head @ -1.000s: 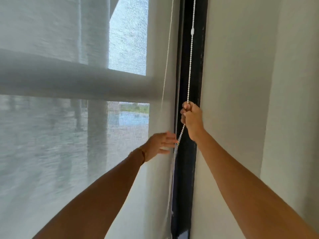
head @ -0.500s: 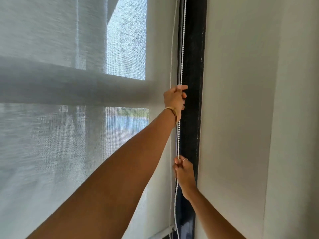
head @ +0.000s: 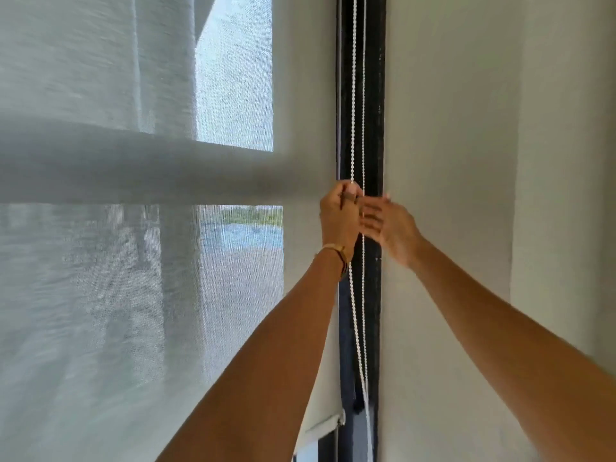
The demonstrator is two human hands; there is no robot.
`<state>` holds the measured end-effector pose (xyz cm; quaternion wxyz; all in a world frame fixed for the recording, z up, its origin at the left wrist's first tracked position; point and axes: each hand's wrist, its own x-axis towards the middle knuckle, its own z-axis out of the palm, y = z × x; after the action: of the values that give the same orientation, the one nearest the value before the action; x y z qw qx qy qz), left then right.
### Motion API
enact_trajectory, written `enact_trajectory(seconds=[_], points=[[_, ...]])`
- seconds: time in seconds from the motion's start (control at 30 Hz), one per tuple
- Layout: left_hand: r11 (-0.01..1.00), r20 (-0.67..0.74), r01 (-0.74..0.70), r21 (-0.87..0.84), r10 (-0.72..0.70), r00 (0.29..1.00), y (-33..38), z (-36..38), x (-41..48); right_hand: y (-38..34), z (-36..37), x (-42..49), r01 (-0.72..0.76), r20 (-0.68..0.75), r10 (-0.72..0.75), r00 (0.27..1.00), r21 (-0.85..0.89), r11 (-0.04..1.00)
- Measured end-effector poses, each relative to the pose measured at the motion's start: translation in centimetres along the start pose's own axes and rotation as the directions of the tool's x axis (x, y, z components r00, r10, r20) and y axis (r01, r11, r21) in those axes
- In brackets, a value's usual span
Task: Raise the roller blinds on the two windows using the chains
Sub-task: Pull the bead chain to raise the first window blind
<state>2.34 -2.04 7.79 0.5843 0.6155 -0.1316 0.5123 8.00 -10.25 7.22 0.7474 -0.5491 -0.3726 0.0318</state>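
Observation:
A sheer white roller blind (head: 133, 261) covers the window on the left; its bottom bar (head: 325, 426) shows at the lower middle, with a strip of bare glass below it. A white beaded chain (head: 354, 95) hangs in two strands in front of the black window frame (head: 375, 128). My left hand (head: 340, 215) is closed around the left strand at mid-height. My right hand (head: 388, 225) is just to its right, blurred, fingers spread and holding nothing, level with the right strand.
A plain pale wall (head: 466, 161) fills the right side, with a corner edge near the far right. Through the blind I see outdoor columns and water.
My left hand has pulled the chain down from higher up. My right hand let go below and rose beside the left hand. The blind's bottom bar has come up into view.

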Motion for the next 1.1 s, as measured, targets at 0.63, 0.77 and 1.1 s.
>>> enact_trajectory(seconds=[0.63, 0.77, 1.1], points=[[0.857, 0.374, 0.423, 0.296, -0.511, 0.774, -10.9, -7.7, -12.6, -3.9, 5.3, 1.7, 0.208, 0.014, -0.214, 0.977, -0.287, 0.935], [0.782, 0.451, 0.537, 0.316, -0.622, 0.64, -9.7, -8.4, -10.5, -1.3, 4.5, 0.1, 0.192, -0.04, -0.211, 0.977, -0.28, 0.941], [0.974, 0.064, 0.201, 0.1, -0.208, 0.976, -1.5, -2.2, 0.4, 8.4, 3.4, -3.6, 0.091, -0.077, -0.109, 0.991, -0.21, 0.973]])
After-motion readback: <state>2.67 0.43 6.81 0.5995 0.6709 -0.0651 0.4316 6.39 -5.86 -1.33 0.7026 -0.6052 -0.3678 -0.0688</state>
